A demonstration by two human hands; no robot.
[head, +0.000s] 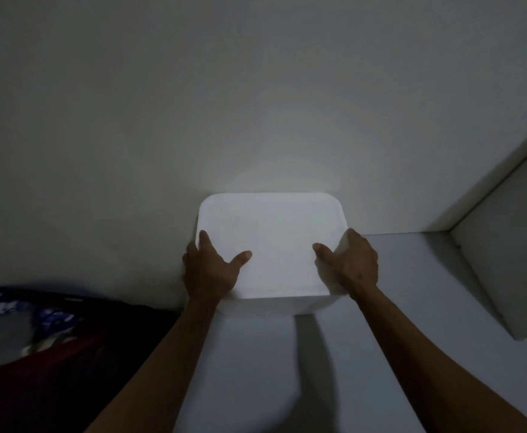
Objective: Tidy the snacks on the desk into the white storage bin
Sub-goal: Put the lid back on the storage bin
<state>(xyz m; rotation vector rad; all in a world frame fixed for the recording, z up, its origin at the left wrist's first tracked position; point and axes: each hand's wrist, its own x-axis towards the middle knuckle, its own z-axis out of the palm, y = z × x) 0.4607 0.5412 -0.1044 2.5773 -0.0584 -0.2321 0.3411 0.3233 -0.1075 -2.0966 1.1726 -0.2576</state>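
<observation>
Dim shot, head view. White storage bin [271,242] with its lid on sits on a white desk [412,307], pushed back against the wall [256,89]. Left hand [210,270] grips the bin's left side, thumb lying on the lid top, fingers wrapped down over the edge. Right hand [349,267] does the same on the right side, thumb on top, fingers curled round the corner. White box-like panel [503,260] stands at far right on the desk. Dark red cloth [52,385] and a blue patterned fabric [12,304] lie lower left, blurred
</observation>
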